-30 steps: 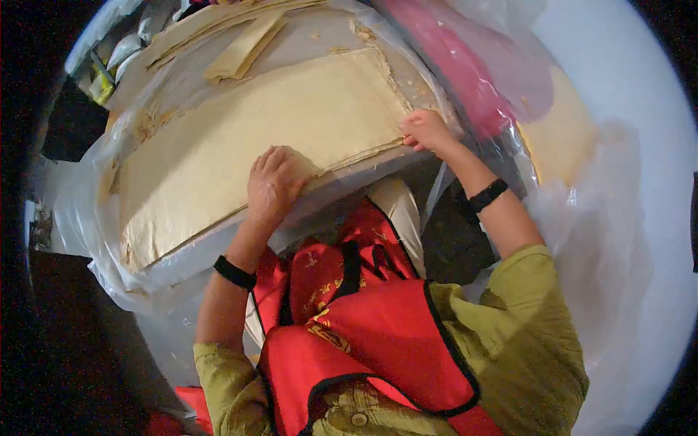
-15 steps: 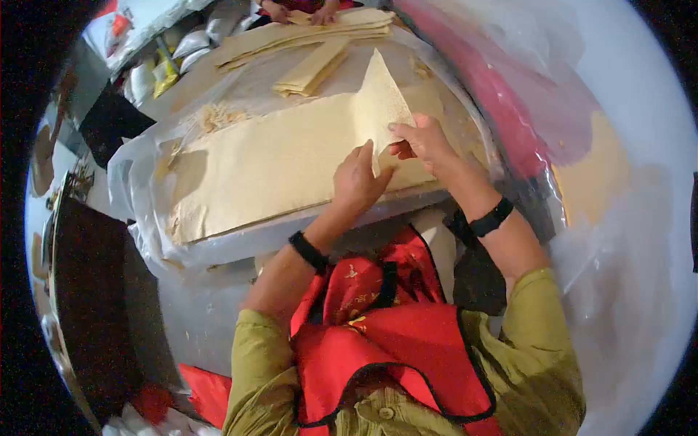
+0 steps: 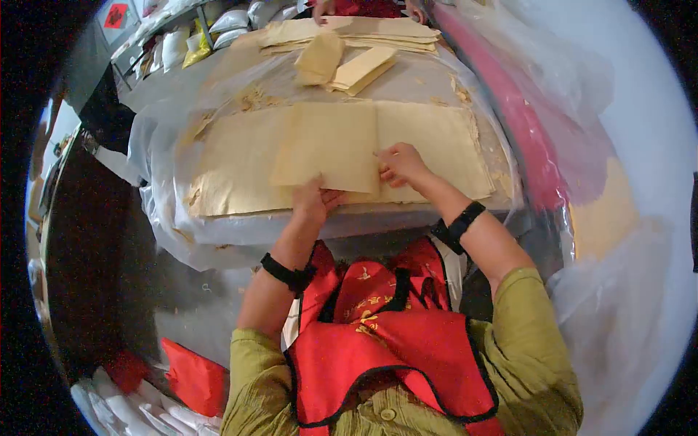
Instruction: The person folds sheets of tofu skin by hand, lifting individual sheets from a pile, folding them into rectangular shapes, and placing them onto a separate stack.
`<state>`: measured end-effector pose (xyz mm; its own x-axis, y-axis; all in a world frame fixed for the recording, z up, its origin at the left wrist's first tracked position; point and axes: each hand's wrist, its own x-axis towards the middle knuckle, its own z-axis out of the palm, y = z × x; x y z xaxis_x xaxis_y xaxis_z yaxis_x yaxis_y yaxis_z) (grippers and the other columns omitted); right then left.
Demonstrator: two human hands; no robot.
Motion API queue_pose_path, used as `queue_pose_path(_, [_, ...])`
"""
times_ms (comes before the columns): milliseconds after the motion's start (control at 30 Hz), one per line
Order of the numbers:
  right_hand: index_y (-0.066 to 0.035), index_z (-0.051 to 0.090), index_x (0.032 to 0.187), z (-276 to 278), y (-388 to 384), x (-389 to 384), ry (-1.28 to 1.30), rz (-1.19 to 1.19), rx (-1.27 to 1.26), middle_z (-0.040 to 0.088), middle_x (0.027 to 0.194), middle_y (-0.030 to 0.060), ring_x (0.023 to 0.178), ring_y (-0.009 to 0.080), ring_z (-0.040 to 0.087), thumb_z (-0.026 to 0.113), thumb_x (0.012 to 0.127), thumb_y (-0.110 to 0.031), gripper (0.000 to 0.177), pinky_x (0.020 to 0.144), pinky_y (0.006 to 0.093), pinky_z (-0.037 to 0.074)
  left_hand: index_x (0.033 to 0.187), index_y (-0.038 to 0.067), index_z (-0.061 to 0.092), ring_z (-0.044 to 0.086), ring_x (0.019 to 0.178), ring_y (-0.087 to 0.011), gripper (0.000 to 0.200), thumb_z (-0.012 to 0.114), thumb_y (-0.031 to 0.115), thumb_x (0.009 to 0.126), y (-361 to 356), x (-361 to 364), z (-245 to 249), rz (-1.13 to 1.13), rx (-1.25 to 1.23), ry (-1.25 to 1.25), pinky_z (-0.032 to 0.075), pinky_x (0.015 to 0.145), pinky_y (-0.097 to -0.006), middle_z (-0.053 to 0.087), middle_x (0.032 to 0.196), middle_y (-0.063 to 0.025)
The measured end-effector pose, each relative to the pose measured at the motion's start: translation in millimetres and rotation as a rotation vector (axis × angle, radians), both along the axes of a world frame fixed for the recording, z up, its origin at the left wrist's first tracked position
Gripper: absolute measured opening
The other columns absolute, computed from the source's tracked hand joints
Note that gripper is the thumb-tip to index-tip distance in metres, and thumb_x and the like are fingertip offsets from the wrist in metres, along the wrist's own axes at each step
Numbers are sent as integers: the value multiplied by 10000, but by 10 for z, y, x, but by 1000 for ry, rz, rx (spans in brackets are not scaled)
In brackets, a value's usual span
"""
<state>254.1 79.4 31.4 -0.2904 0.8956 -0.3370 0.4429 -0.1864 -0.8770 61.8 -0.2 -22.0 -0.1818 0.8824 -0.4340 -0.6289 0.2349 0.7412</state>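
Note:
A wide stack of pale yellow sheets point(image 3: 233, 160) lies across the near part of the table. Over its middle is a lifted yellow sheet point(image 3: 331, 145), slightly blurred. My left hand point(image 3: 313, 200) grips the near edge of that sheet, its thumb on top and its fingers beneath. My right hand point(image 3: 400, 163) is at the sheet's right edge with fingers curled together; what its fingertips hold, if anything, is too small to tell.
Beyond the stack lie a folded yellow bundle point(image 3: 363, 69) and a second, blurred one point(image 3: 320, 58). A long sheet pile point(image 3: 349, 30) is at the far edge, near a co-worker's hand point(image 3: 323, 10). Plastic film point(image 3: 163, 211) drapes over the table's edge.
The lifted sheet has gone from upright and pointed to nearly flat over the stack. My left hand has moved left and nearer to me. A second bundle now shows beside the folded one.

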Motion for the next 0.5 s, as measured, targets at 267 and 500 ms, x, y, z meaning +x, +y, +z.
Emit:
queue_pose_path(267, [3,561,684,-258,259,-196,-167,-51,-132,553,589,76,455,155,534,653,722,-175,205,341,291,407,1018,-23,458,606,782,-279,344,377,287,893,-207,7,107,-114,-44,-28,518,670,-381,574,922,-183])
queue_pose_path(500, [-18,552,701,30,409,-417,173,-36,45,565,618,89,487,188,548,626,714,-137,141,426,330,460,960,-42,537,616,700,-228,394,443,333,887,-487,127,265,-360,84,106,499,613,-303,605,805,-139])
